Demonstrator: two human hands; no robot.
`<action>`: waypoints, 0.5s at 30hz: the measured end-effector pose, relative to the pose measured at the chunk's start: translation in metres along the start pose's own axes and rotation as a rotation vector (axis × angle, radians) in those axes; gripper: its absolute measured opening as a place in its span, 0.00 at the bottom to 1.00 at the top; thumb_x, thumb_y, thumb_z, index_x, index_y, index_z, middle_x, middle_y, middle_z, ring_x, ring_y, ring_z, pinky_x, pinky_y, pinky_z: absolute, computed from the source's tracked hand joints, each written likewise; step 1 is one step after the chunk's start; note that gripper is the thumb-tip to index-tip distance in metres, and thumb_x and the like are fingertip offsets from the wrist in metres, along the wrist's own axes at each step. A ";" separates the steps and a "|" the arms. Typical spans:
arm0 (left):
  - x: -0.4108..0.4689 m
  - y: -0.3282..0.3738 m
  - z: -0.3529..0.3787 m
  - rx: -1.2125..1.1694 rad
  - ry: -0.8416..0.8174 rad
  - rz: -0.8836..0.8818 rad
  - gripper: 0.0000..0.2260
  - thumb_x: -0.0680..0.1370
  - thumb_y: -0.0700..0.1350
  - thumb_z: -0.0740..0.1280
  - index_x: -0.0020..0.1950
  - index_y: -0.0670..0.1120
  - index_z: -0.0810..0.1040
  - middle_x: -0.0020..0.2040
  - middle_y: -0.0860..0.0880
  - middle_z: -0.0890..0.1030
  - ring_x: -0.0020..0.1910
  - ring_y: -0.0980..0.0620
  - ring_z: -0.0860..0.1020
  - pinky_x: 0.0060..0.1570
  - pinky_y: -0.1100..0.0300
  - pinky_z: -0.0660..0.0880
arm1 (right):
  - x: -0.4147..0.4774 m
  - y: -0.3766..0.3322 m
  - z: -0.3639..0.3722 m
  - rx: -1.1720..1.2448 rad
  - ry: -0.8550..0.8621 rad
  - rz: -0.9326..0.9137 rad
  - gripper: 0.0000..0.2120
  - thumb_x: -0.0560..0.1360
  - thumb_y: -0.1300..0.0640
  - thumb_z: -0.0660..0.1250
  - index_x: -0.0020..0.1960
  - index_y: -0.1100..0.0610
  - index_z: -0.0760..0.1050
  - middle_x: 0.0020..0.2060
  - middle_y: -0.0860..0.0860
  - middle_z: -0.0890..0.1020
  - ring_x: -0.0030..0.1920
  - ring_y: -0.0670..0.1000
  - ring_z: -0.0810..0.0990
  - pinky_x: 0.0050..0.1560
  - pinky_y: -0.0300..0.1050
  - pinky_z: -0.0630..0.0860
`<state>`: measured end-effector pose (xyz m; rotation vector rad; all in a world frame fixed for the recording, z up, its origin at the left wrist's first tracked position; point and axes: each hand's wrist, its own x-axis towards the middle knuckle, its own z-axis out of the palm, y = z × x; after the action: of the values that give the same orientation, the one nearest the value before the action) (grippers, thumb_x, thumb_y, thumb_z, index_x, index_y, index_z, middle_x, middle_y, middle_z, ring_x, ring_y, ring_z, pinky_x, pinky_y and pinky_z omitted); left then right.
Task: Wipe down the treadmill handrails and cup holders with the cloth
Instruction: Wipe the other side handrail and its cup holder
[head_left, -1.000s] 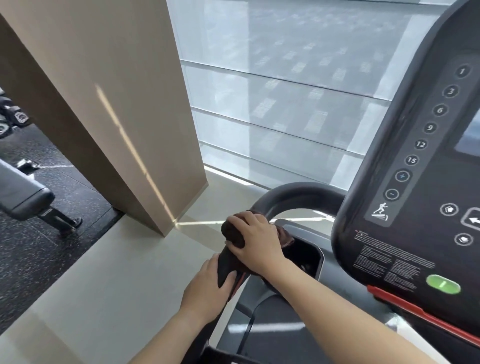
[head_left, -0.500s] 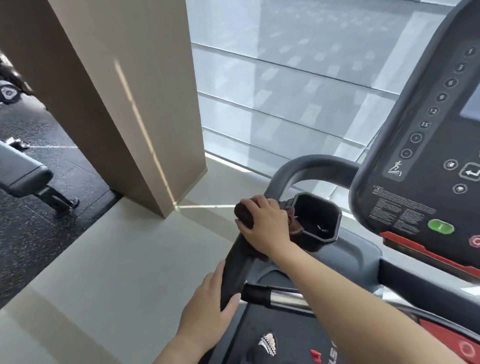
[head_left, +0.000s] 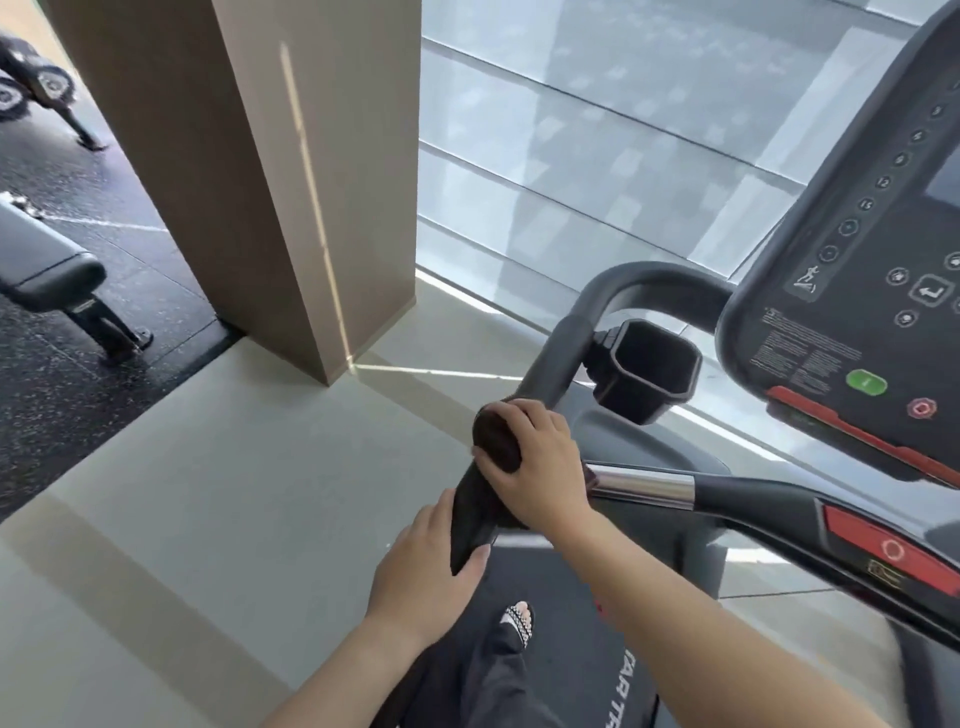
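Pale floor tiles (head_left: 218, 509) run from a beige pillar (head_left: 291, 171) to a full-height window (head_left: 597, 135), with dark speckled gym flooring (head_left: 62, 374) and a padded bench (head_left: 47, 273) at the left edge. At the right stands the treadmill, its console (head_left: 857, 291) showing a green button (head_left: 866, 383) and a red strip below it. A black cup holder (head_left: 649, 371) is mounted just beside the curved left handrail (head_left: 563, 353), between the rail and the console; it is open at the top and neither hand touches it. The right hand (head_left: 535, 462) is curled around the handrail with the dark cloth (head_left: 496, 436) pressed between palm and rail; the cloth bulges out past the fingers (head_left: 524, 415) on the outer side. The left hand (head_left: 428, 577) sits lower on the same rail, fingers closed loosely against its outer side and thumb laid across the rail, with no cloth in it. A chrome-banded crossbar (head_left: 644, 483) extends rightward from just behind the right hand. Below, a sandalled foot (head_left: 519, 621) rests on the black treadmill belt (head_left: 587, 660).
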<state>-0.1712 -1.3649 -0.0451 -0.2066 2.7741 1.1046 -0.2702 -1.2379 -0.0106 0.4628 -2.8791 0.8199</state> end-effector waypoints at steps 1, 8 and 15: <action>0.001 0.001 -0.001 -0.022 -0.001 0.004 0.27 0.73 0.59 0.61 0.70 0.57 0.57 0.63 0.53 0.72 0.59 0.50 0.73 0.53 0.53 0.75 | -0.014 -0.002 0.003 0.024 0.000 -0.032 0.20 0.70 0.44 0.68 0.60 0.46 0.74 0.58 0.46 0.76 0.59 0.55 0.73 0.54 0.53 0.74; 0.000 -0.001 -0.002 -0.004 0.003 0.016 0.27 0.71 0.59 0.62 0.68 0.57 0.59 0.56 0.53 0.74 0.52 0.49 0.76 0.46 0.52 0.76 | 0.002 0.005 -0.001 0.095 0.004 0.016 0.19 0.72 0.45 0.69 0.61 0.47 0.74 0.59 0.45 0.76 0.61 0.53 0.71 0.55 0.50 0.72; -0.003 0.003 -0.003 -0.011 0.010 -0.020 0.29 0.72 0.58 0.63 0.71 0.56 0.58 0.61 0.53 0.74 0.57 0.51 0.75 0.51 0.53 0.76 | 0.002 0.007 -0.004 0.092 -0.023 -0.008 0.20 0.70 0.46 0.70 0.60 0.47 0.75 0.58 0.46 0.76 0.61 0.55 0.72 0.56 0.55 0.72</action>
<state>-0.1694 -1.3649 -0.0407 -0.2415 2.7694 1.1178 -0.2740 -1.2303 -0.0105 0.4958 -2.8683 0.9545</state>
